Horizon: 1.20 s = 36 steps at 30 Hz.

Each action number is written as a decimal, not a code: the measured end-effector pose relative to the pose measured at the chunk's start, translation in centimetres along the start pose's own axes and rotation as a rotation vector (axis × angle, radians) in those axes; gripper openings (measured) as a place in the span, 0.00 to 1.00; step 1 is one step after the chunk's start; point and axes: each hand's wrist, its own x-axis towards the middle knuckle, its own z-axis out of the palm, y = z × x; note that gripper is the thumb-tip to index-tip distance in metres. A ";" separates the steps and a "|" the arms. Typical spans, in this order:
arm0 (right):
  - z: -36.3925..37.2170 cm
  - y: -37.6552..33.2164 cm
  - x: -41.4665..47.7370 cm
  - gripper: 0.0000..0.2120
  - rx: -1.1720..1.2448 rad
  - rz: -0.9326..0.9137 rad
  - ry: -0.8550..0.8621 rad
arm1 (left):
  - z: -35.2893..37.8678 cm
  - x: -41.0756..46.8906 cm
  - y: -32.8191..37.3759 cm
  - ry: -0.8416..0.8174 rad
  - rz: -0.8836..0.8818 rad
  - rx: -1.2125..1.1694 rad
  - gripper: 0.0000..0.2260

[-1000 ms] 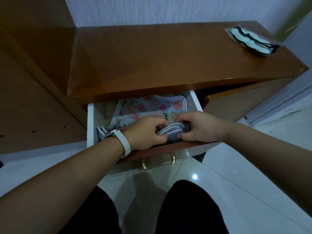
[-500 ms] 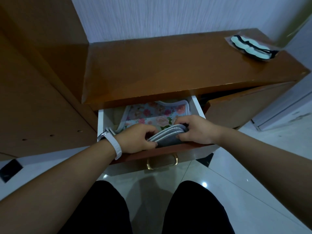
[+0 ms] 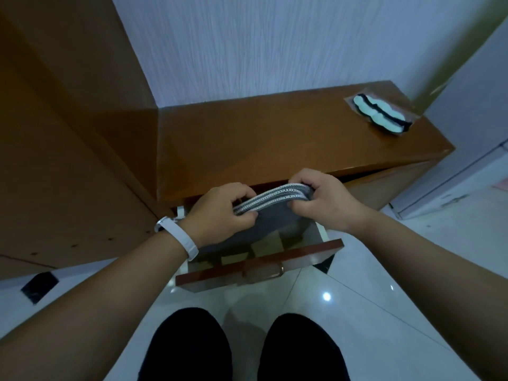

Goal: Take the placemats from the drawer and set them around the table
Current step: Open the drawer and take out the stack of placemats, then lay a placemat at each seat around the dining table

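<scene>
A stack of grey placemats with white stitched edges hangs above the open drawer. My left hand grips the stack's left end and my right hand grips its right end. The mats sag between my hands and hide most of the drawer's inside. The drawer juts out from the brown wooden cabinet, and a brass handle sits on its front.
A plastic-wrapped pale object with a black strap lies on the cabinet top at the far right. A tall brown panel stands to the left. White glossy floor tiles lie below, with my dark-clad knees at the bottom.
Both hands have lifted the grey placemats up out of the drawer. The floral mat seen earlier inside the drawer is now hidden. The camera has tilted upward.
</scene>
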 end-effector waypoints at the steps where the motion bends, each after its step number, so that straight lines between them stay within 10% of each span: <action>1: -0.7 -1.5 -0.2 0.09 -0.004 0.007 -0.009 | -1.1 -0.4 1.0 -0.025 -0.012 0.017 0.06; 15: -14.4 -22.7 -7.3 0.10 -0.041 0.033 -0.044 | -14.9 -6.3 19.3 0.004 -0.235 -0.121 0.10; 36: -24.0 -38.6 -24.1 0.07 0.008 -0.060 0.309 | -24.7 -11.3 42.0 0.063 0.093 0.070 0.09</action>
